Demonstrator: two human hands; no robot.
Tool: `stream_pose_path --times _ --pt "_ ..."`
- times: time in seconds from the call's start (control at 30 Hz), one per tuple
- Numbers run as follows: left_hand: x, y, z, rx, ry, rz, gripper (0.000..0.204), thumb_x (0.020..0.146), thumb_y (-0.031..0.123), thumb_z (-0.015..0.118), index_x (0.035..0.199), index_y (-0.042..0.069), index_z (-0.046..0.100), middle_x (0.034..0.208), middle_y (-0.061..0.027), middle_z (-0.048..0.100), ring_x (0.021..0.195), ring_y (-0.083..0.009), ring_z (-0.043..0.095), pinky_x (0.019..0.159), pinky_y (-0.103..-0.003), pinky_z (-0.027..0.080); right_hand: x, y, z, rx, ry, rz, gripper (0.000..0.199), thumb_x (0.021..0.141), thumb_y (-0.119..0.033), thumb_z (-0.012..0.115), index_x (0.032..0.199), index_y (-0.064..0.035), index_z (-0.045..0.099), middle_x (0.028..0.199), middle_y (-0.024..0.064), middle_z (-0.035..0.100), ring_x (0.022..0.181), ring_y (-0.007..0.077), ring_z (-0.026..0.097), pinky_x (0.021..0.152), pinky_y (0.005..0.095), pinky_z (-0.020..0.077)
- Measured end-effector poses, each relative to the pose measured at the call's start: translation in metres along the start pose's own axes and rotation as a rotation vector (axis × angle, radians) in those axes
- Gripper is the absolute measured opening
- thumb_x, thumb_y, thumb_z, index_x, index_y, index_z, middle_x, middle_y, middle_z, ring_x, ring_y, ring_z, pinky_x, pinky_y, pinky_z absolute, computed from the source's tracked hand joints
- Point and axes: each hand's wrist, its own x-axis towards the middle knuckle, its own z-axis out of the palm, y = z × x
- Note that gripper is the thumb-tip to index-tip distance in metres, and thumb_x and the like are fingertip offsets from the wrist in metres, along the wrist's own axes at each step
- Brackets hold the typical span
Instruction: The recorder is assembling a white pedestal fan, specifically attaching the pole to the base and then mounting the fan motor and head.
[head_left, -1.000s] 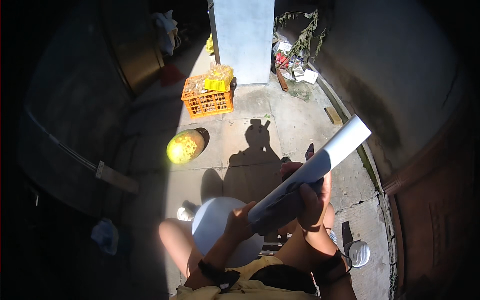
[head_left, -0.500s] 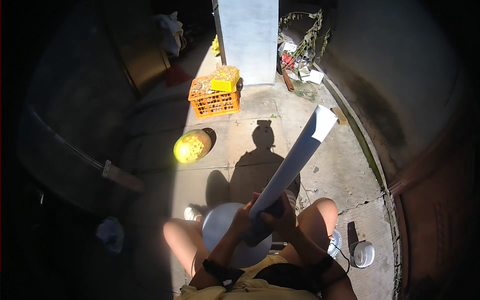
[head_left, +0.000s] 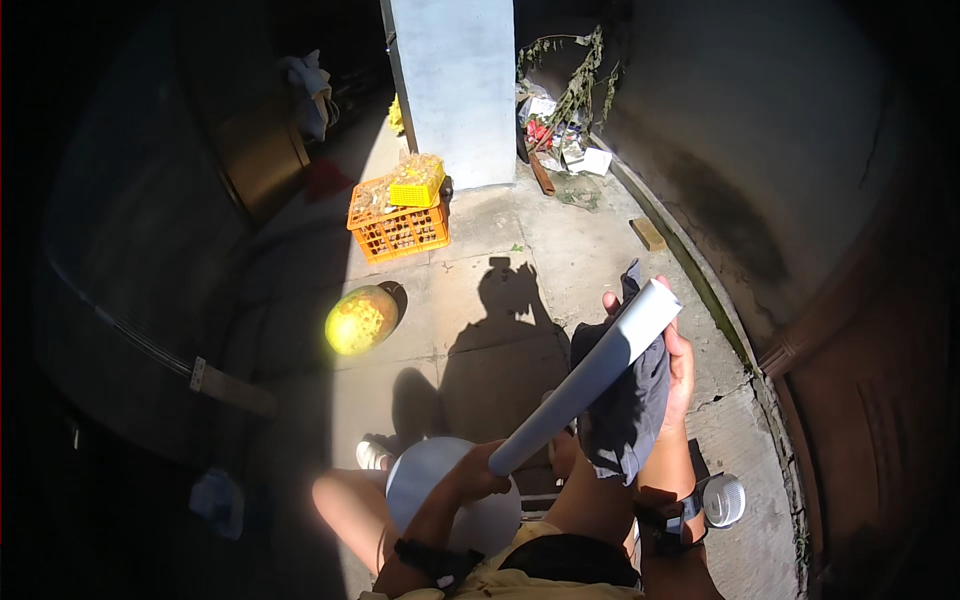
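A long white tube (head_left: 585, 378) slants up to the right in front of me. My left hand (head_left: 480, 472) grips its lower end. My right hand (head_left: 672, 352) holds a dark grey cloth (head_left: 628, 415) around the tube's upper end, with the cloth hanging down beneath it. A round white lid or disc (head_left: 425, 478) lies low by my left knee, partly hidden by my left arm.
An orange crate (head_left: 398, 228) with a yellow basket (head_left: 416, 185) on it stands on the concrete floor ahead. A yellow-green round bowl (head_left: 360, 319) lies to the left. A white pillar (head_left: 448, 85), a rubbish heap (head_left: 560, 125), a wood block (head_left: 648, 234) and a white cap-like object (head_left: 723, 500) lie around.
The tube's top has swung right and lower. My right hand slid up from the lower end to the top, now holding the dark cloth there.
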Motion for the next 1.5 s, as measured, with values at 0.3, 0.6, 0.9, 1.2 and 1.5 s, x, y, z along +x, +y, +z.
stream_pose_path --times 0.3,0.6,0.9,1.2,1.5 --pt "-0.002 0.012 -0.003 -0.154 -0.2 -0.104 0.031 0.064 -0.002 0.076 0.09 0.003 0.059 0.077 -0.0029 0.059 0.061 -0.014 0.06 0.055 -0.028 0.049 0.009 -0.007 0.02 -0.22 0.105 -0.204 0.082 0.09 -0.068 0.044 0.133 0.0017 0.046 0.119 0.0199 0.059 0.101 0.0222 0.06 0.091 0.0321 0.0499" --pt "0.011 0.0 -0.002 -0.145 -0.365 -0.112 0.033 0.064 -0.001 0.078 0.091 0.005 0.06 0.078 -0.0012 0.057 0.068 -0.0141 0.061 0.06 -0.029 0.05 -0.003 -0.013 0.04 -0.657 0.074 -0.444 0.082 0.068 -0.035 0.087 0.13 -0.001 0.047 0.123 0.0174 0.055 0.096 0.0193 0.062 0.088 0.0324 0.0526" --pt "0.001 0.022 0.042 0.198 0.378 0.222 0.034 0.078 0.018 0.074 0.104 -0.001 0.062 0.085 -0.012 0.068 0.081 -0.0174 0.067 0.071 -0.034 0.051 -0.008 0.012 0.039 -0.688 0.152 -0.302 0.052 0.077 0.003 0.071 0.125 -0.0039 0.051 0.116 0.012 0.06 0.088 0.0171 0.065 0.078 0.0302 0.0546" --pt "-0.005 0.013 0.025 -0.06 0.315 0.28 0.035 0.075 0.018 0.076 0.101 -0.002 0.065 0.089 -0.0124 0.07 0.085 -0.0205 0.068 0.075 -0.033 0.052 -0.069 0.104 -0.025 -0.665 0.029 0.169 0.066 0.076 0.003 0.076 0.132 -0.0003 0.043 0.12 0.0121 0.058 0.098 0.0194 0.064 0.085 0.0343 0.0546" --pt "-0.012 0.046 0.009 -0.187 0.065 0.237 0.029 0.065 0.01 0.077 0.088 0.002 0.061 0.077 -0.0035 0.063 0.07 -0.0133 0.06 0.067 -0.029 0.048 -0.002 0.027 0.074 -0.652 -0.102 -0.22 0.094 0.069 -0.021 0.087 0.142 0.0012 0.032 0.129 0.0184 0.052 0.103 0.0269 0.063 0.085 0.0403 0.0582"
